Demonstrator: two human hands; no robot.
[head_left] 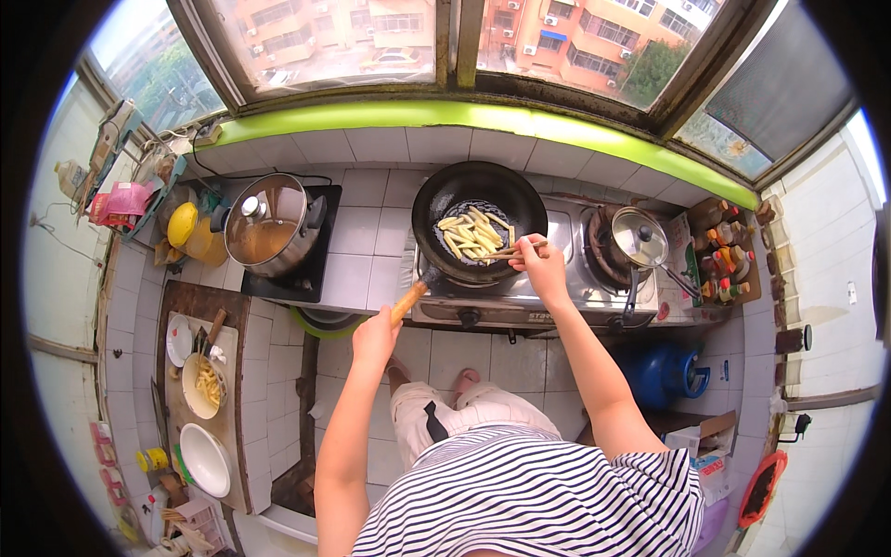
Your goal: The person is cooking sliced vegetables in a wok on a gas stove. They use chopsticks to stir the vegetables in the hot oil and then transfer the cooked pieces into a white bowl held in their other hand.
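My left hand [374, 339] is closed around the wooden handle [408, 303] of a black wok [480, 174], which rests on the left burner of a steel gas stove [445, 312]. Pale cut strips of food [473, 233], possibly potato, lie in shiny oil at the bottom of the wok. In my right hand [540, 263] is a pair of wooden chopsticks [502, 255], their tips over the near right part of the strips. One strip stands out at the right edge of the heap, near the chopsticks.
A lidded steel pot [268, 230] sits on a black cooktop [327, 244] at left. On the right burner is a small lidded pan [639, 238], beside a box of bottles [724, 257]. Bowls, including one with pale strips [207, 379], stand on the left counter. A blue gas cylinder [654, 376] is below.
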